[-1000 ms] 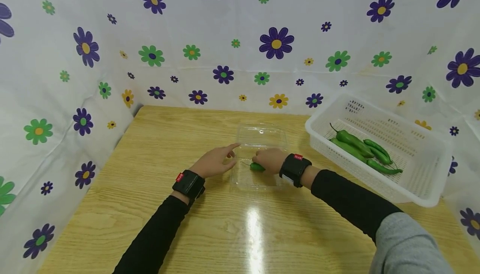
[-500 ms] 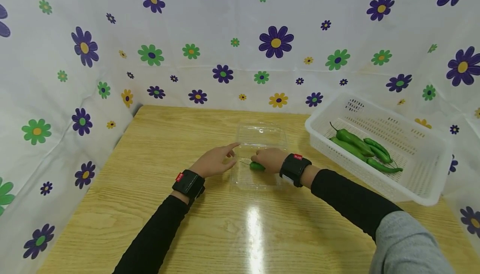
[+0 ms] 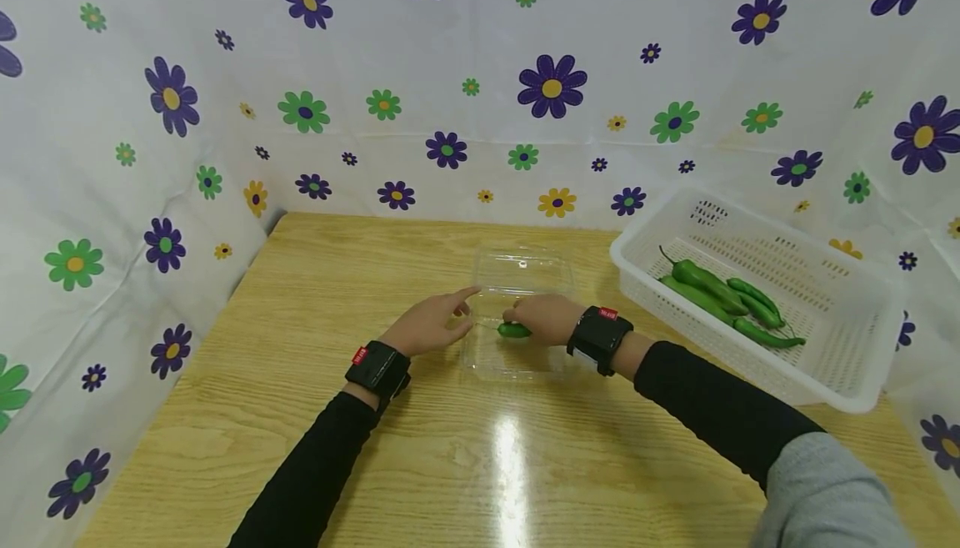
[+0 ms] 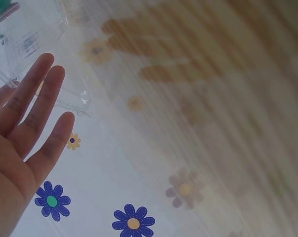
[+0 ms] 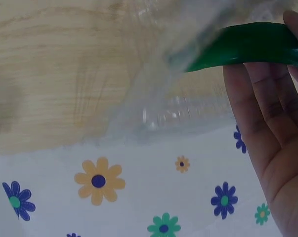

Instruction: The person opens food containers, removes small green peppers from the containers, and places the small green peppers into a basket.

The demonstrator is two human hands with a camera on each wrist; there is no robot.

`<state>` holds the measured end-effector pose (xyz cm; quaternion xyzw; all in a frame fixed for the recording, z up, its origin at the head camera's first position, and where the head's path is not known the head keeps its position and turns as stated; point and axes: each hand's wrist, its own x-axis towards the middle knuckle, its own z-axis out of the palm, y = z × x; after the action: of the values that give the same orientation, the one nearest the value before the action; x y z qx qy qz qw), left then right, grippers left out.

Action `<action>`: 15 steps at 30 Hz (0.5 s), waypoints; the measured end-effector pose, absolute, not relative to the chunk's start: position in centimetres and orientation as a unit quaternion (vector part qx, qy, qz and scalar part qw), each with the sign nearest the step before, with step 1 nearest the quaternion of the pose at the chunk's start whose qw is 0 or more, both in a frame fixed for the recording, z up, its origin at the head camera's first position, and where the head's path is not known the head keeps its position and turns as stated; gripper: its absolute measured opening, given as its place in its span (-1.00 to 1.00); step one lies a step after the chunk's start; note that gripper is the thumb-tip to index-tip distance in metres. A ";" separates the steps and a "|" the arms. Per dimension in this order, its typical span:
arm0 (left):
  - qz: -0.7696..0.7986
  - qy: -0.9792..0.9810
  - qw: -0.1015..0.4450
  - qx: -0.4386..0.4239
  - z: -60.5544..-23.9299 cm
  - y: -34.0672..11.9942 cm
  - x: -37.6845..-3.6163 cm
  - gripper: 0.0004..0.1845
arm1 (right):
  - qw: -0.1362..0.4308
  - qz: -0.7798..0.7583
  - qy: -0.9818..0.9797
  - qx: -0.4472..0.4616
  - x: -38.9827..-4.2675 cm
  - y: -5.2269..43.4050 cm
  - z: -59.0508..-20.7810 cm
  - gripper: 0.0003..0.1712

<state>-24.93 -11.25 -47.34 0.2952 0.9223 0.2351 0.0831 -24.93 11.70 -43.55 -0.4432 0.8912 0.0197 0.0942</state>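
A clear plastic clamshell box (image 3: 517,356) stands opened out at mid-table, its lid (image 3: 522,268) leaning back. Over its base, my right hand (image 3: 547,319) pinches a green chili pepper (image 3: 514,330). In the right wrist view the pepper (image 5: 255,44) lies between thumb and fingertips, its far end blurred behind the clear plastic wall. At the box's left side is my left hand (image 3: 427,323), index finger and thumb spread towards its edge. The left wrist view shows the left hand's fingers (image 4: 49,106) mostly straight; whether they touch the plastic I cannot tell.
To the right, a white perforated plastic basket (image 3: 840,352) holds several green peppers (image 3: 705,281). A white flowered cloth (image 3: 450,56) hangs behind and beside the wooden table (image 3: 360,465). Black bands sit on both wrists.
The right wrist and forearm have shifted slightly to the right, and the pepper has turned a little in the fingers. The left hand has stayed in place.
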 end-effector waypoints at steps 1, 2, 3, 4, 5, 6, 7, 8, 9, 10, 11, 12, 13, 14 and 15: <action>0.235 0.923 0.084 0.294 -47.4 -11.2 -24.9 -0.37 | 0.096 0.020 0.894 -0.436 -24.8 11.9 -43.2 -0.77; 0.235 0.923 0.084 0.293 -47.4 -11.2 -24.9 -0.37 | 0.096 0.020 0.897 -0.430 -24.7 12.0 -42.8 -0.75; 0.235 0.923 0.085 0.291 -47.4 -11.2 -24.9 -0.37 | 0.095 0.020 0.900 -0.424 -24.6 12.2 -42.4 -0.72; 0.235 0.924 0.085 0.290 -47.4 -11.2 -24.9 -0.37 | 0.092 0.021 0.902 -0.420 -24.5 12.4 -42.0 -0.71; 0.235 0.924 0.086 0.289 -47.4 -11.2 -24.9 -0.37 | 0.090 0.020 0.904 -0.418 -24.4 12.6 -41.5 -0.69; 0.235 0.924 0.086 0.288 -47.4 -11.3 -24.9 -0.37 | 0.089 0.019 0.906 -0.413 -24.3 12.8 -41.0 -0.67; 0.235 0.924 0.086 0.288 -47.5 -11.3 -24.9 -0.36 | 0.088 0.016 0.908 -0.408 -24.1 13.0 -40.5 -0.65; 0.236 0.924 0.086 0.288 -47.4 -11.3 -24.9 -0.36 | 0.087 0.014 0.911 -0.404 -24.0 13.3 -40.0 -0.64; 0.237 0.924 0.086 0.287 -47.5 -11.2 -24.9 -0.36 | 0.084 0.010 0.912 -0.401 -23.9 13.5 -39.6 -0.63; 0.236 0.925 0.086 0.287 -47.5 -11.2 -24.9 -0.36 | 0.081 0.006 0.914 -0.397 -23.8 13.8 -39.2 -0.63; 0.236 0.925 0.085 0.287 -47.5 -11.2 -24.9 -0.36 | 0.075 0.001 0.916 -0.394 -23.7 14.1 -38.8 -0.62; 0.235 0.925 0.085 0.287 -47.5 -11.2 -24.9 -0.36 | 0.069 -0.008 0.918 -0.391 -23.7 14.4 -38.4 -0.62; 0.235 0.925 0.084 0.288 -47.5 -11.2 -24.9 -0.36 | 0.064 -0.016 0.919 -0.388 -23.7 14.8 -38.0 -0.63; 0.234 0.925 0.083 0.288 -47.6 -11.2 -24.9 -0.36 | 0.056 -0.022 0.920 -0.388 -23.7 15.2 -37.7 -0.64; 0.234 0.925 0.082 0.289 -47.6 -11.2 -24.9 -0.36 | 0.049 -0.031 0.920 -0.387 -23.7 15.6 -37.2 -0.64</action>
<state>-24.92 -11.16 -47.63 0.2886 0.9248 0.2340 0.0821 -23.67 15.61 -37.25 -0.3866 0.9204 -0.0308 0.0489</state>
